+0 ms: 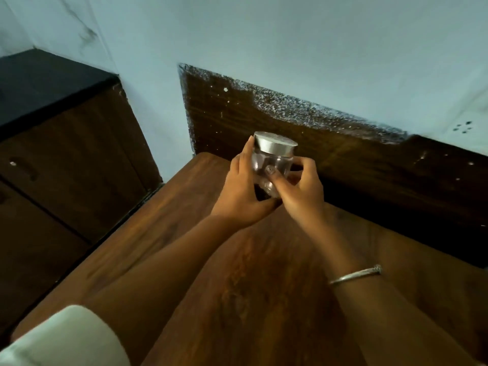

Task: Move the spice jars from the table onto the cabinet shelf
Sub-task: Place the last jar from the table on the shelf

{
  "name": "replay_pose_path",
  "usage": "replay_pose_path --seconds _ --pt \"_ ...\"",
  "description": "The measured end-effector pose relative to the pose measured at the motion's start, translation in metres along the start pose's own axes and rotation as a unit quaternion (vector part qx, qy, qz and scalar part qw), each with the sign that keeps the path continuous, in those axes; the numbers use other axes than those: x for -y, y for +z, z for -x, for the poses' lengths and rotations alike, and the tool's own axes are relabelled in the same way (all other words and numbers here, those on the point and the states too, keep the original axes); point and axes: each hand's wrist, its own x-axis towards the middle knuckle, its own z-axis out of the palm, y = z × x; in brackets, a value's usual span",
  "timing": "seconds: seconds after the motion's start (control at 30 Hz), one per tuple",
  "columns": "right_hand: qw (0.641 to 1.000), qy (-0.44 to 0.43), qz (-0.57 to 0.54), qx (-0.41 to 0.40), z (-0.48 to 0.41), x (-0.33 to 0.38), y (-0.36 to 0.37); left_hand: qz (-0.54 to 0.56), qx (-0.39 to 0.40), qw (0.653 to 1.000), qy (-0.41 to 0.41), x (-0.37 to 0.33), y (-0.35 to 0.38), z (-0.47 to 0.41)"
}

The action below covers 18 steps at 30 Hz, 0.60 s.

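Observation:
A clear spice jar (pixel 272 159) with a silver metal lid and a little dark spice at its bottom is held above the far end of the wooden table (pixel 163 233). My left hand (pixel 241 191) grips its left side and base. My right hand (pixel 298 191) holds its right side, thumb across the front of the glass. A silver bangle (pixel 356 274) sits on my right forearm. No other jar shows, and no cabinet shelf is in view.
A dark wooden cabinet (pixel 66 165) with a black top (pixel 45 80) stands to the left of the table, separated by a narrow gap. A dark wood panel (pixel 356 165) runs along the pale blue wall (pixel 290 43) behind the table.

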Motion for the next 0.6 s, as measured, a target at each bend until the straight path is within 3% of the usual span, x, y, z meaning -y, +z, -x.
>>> replay_pose_path --seconds 0.13,0.27,0.4,0.5,0.6 --pt "0.998 -0.037 -0.018 -0.045 0.053 0.018 -0.069 0.016 -0.031 0.999 0.034 -0.07 0.026 0.034" --pt "0.994 -0.047 -0.089 -0.035 0.107 0.029 -0.143 0.159 -0.039 0.987 0.005 -0.137 0.047 0.069" --pt "0.979 0.035 -0.197 0.026 0.154 0.028 -0.211 0.335 0.027 0.942 -0.015 -0.195 0.058 0.103" --pt "0.963 0.057 -0.256 0.07 0.185 0.024 -0.238 0.357 0.095 0.929 0.001 -0.226 0.067 0.12" --pt "0.959 0.008 -0.283 0.019 0.206 0.031 -0.263 0.355 0.14 0.924 0.006 -0.253 0.073 0.133"
